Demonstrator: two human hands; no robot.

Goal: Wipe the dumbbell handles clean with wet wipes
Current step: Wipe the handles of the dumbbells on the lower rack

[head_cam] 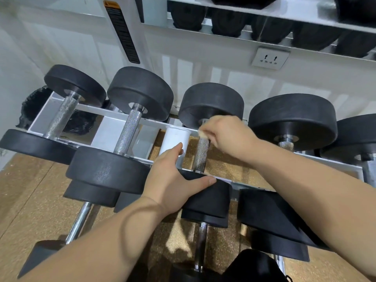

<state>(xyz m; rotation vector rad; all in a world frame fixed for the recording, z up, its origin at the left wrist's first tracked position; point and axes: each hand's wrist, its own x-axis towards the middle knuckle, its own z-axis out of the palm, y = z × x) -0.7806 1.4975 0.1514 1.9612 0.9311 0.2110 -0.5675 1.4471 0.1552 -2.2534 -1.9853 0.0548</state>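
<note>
Wipe [202, 133] on dumbbell [211, 102] in white rack [110, 132]

Right hand [227, 137] with wet wipe [203, 133] on handle [201, 155] of dumbbell [211, 102], left hand [173, 180] on its near head [211, 197]
</note>
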